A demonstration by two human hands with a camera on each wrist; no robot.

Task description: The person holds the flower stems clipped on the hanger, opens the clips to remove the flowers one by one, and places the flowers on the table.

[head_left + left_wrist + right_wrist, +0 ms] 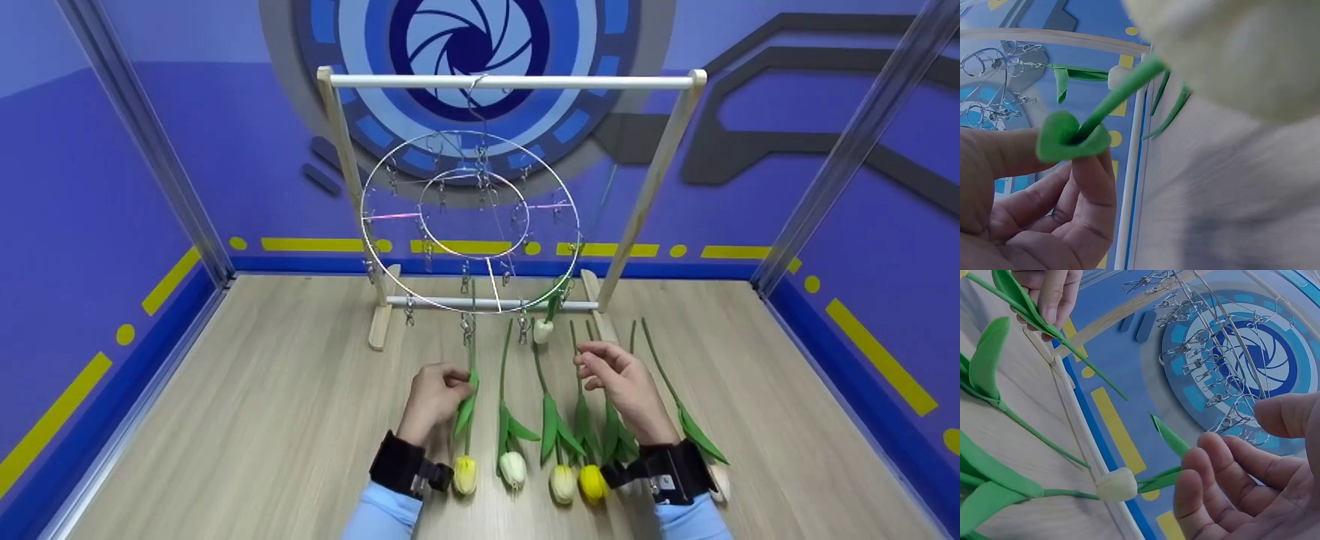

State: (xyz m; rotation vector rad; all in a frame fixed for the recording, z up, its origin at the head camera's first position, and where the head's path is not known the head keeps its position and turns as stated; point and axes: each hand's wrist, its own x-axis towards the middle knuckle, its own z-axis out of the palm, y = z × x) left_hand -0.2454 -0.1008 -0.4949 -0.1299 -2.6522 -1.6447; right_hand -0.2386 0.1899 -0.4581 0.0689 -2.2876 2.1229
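My left hand (433, 396) pinches the leafy green stem of a yellow tulip (465, 475) between thumb and fingers. In the left wrist view that tulip's pale blossom (1241, 50) looms large and blurred near the camera. The stem points up toward the front of a round clip hanger (396, 294) with many small metal clips. My right hand (624, 386) hovers over the tulip stems, fingers loosely bent and holding nothing. Just beyond it a white tulip (544, 331) hangs head down from the hanger's front right; its blossom (1117, 485) shows beside my fingers in the right wrist view.
The hanger hooks over the white top bar (570, 82) of a wooden stand (652, 187). Several more tulips lie in a row on the table (262, 420), including a white one (513, 469) and a bright yellow one (592, 484). Blue patterned panels enclose the back and sides.
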